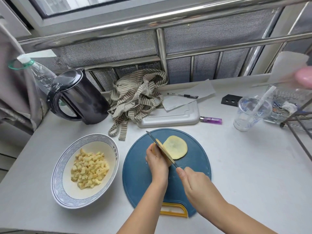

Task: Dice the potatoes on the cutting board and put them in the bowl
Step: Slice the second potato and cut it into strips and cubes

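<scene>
A round blue cutting board [140, 179] with a yellow handle lies in front of me. My left hand [156, 160] grips a potato piece [164, 152] standing on the board. My right hand [194, 181] holds a knife [152, 136]; its blade runs through the potato right beside my left fingers. A flat round potato slice [176, 146] lies just right of the blade. To the left stands a white bowl [67, 157] with a blue patterned rim, holding several potato cubes [89, 169].
A black kettle [81, 97] and a plastic bottle [40, 73] stand at the back left. A striped cloth [135, 97], a white tray [170, 117], a pen [183, 95], a purple lighter [211, 120] and a clear plastic cup [251, 112] lie behind the board.
</scene>
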Action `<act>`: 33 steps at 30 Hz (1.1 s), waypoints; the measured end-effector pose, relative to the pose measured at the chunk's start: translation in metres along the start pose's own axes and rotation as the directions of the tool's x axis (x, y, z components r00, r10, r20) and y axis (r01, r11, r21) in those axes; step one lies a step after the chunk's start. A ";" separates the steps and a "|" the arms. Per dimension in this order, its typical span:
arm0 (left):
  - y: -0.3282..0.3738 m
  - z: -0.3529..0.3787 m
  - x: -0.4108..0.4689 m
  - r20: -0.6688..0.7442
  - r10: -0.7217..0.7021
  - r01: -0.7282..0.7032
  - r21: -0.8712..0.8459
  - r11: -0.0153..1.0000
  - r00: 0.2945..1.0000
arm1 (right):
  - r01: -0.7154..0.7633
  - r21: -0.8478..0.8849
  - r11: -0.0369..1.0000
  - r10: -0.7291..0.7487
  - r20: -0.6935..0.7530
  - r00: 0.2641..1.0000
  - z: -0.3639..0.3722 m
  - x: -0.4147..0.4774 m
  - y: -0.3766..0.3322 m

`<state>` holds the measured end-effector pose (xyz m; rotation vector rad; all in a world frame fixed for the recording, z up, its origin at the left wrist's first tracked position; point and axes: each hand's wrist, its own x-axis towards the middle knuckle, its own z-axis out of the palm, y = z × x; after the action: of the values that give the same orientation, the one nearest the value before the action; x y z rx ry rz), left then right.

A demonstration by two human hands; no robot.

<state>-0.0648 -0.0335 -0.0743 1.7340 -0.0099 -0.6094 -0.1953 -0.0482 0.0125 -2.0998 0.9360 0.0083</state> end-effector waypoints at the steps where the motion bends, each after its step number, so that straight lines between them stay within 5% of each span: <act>1: -0.001 0.001 0.001 0.002 -0.005 0.005 0.005 1.000 1.000 | 0.000 0.006 1.000 0.000 0.002 1.000 0.000 0.000 0.000; 25: 0.024 0.008 0.005 0.002 0.080 -0.078 0.256 0.964 0.997 | -0.241 0.411 0.879 0.184 0.174 0.967 -0.013 0.018 0.005; 33: 0.024 0.007 0.005 -0.014 0.092 -0.084 0.289 0.954 0.996 | -0.242 0.388 0.889 0.183 0.182 0.966 -0.009 0.026 0.000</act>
<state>-0.0555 -0.0475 -0.0556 2.0127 -0.1637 -0.5383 -0.1792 -0.0701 0.0107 -1.5838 0.9838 0.0677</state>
